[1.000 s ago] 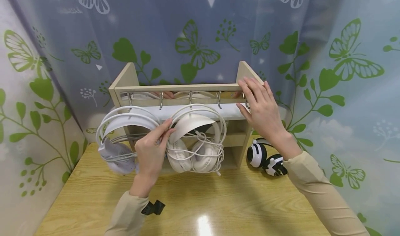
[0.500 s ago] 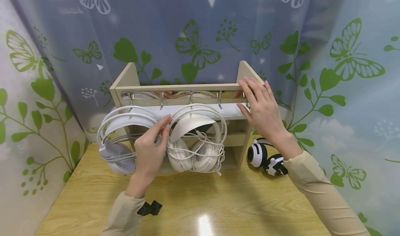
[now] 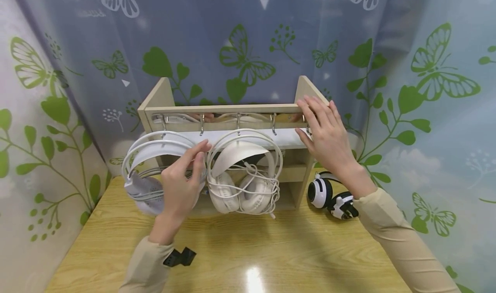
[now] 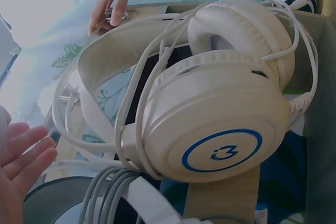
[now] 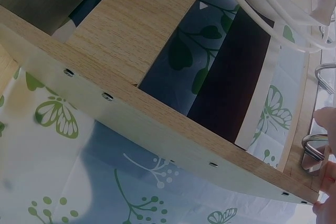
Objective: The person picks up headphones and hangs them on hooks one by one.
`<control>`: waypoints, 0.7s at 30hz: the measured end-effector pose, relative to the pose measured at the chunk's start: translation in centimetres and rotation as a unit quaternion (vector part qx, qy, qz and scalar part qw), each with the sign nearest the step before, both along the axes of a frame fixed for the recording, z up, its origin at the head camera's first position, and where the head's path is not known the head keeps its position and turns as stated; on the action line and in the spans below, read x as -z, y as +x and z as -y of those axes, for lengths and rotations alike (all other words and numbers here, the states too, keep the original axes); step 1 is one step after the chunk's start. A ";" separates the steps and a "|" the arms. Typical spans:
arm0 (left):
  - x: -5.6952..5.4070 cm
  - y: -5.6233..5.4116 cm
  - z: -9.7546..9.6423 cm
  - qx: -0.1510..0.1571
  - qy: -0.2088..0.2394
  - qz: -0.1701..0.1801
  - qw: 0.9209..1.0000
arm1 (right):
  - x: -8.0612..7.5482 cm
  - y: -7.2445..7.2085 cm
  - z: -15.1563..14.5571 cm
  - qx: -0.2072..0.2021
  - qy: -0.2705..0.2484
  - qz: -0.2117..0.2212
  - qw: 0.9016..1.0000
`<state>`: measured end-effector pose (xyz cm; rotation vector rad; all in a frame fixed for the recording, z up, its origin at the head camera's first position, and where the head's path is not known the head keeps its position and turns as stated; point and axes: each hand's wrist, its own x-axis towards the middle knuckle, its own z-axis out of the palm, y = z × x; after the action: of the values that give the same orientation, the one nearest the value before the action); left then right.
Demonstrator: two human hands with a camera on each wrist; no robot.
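Note:
Two white wired headphones hang from the hook rail of a wooden rack (image 3: pixel 217 109). The middle pair (image 3: pixel 242 174) has its cable wound around both ear cups. To its left, the other pair (image 3: pixel 145 189) is partly hidden behind my left hand (image 3: pixel 180 179). That hand is between the two pairs, fingers relaxed and holding nothing; in the left wrist view a gap shows between its fingers (image 4: pixel 31 156) and the middle headphones (image 4: pixel 220 108). My right hand (image 3: pixel 325 133) rests on the rack's top right corner, fingers extended over the rail, beside the rightmost hook (image 5: pixel 315 148).
Black-and-white headphones (image 3: pixel 331 196) lie on the wooden table (image 3: pixel 310 250), right of the rack. Metal hooks (image 3: pixel 274 124) line the rail, and a butterfly-patterned curtain (image 3: pixel 248 47) stands close behind. Under the rail, a white shelf (image 3: pixel 288 138) spans the rack.
My left hand has let go of the middle headphones and drawn away to the left, its fingers spreading. The headphones stay hanging. My right hand keeps its place on the rack's corner.

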<state>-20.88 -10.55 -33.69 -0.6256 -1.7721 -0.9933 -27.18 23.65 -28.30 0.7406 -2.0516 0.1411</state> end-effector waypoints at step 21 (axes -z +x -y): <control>-3.8 0.1 3.2 -0.067 0.007 -0.107 0.992 | 0.1 -0.1 -0.1 0.003 0.003 -0.006 1.000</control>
<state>-20.78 -13.76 -29.89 -0.5750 -1.5948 -0.8151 -27.33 23.77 -28.37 0.7378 -2.0427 0.1260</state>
